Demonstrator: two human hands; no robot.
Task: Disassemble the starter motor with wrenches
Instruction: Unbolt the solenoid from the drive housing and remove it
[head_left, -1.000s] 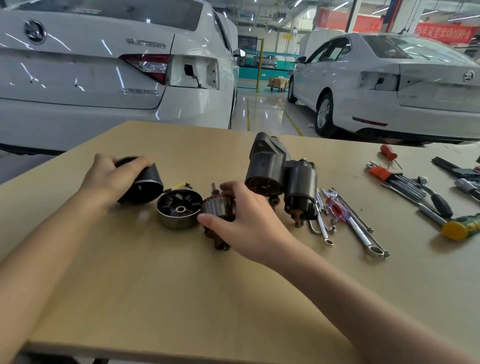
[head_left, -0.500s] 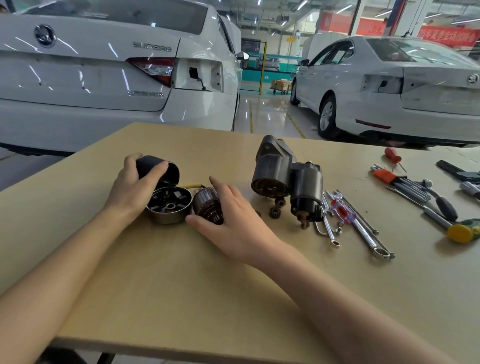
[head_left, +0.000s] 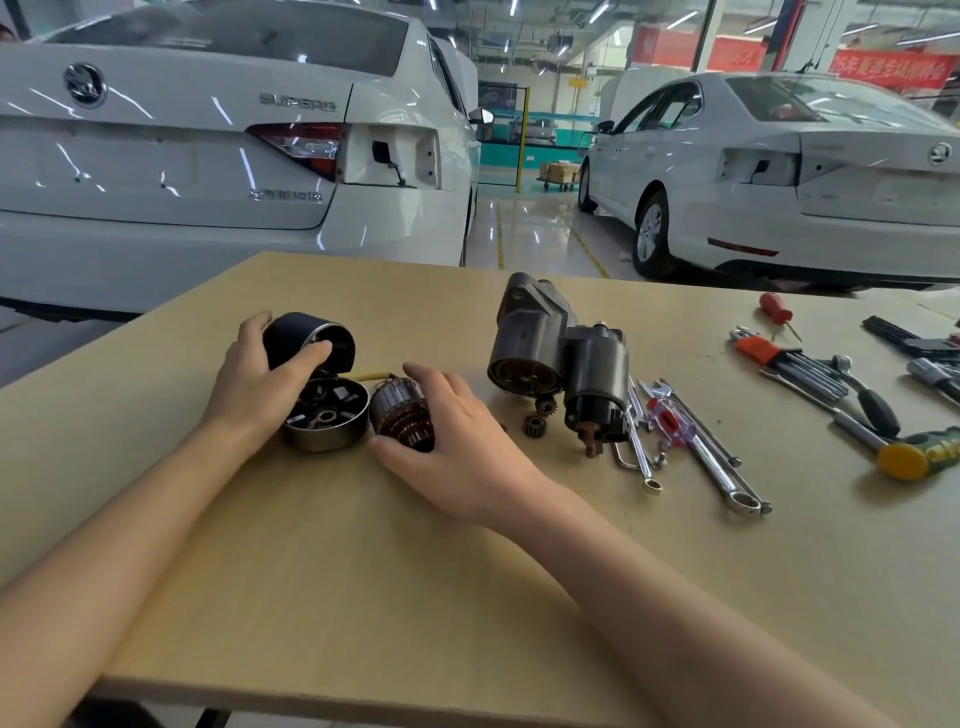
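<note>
Laying out parts near the desk's far edge, we keep left hand (head_left: 254, 382) fingers curled round the black casing (head_left: 298, 338) and right hand (head_left: 462, 447) fingers spread round the copper rotor (head_left: 397, 415), setting each down apart.

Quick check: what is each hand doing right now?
Left hand: grips the black cylindrical housing.
Right hand: fingers curled round the armature on the table.

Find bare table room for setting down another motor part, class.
Bare patches: the near table between the two forearms, and the far strip behind the motor housing. Crowded: right side, around the wrenches and hammer.
</note>
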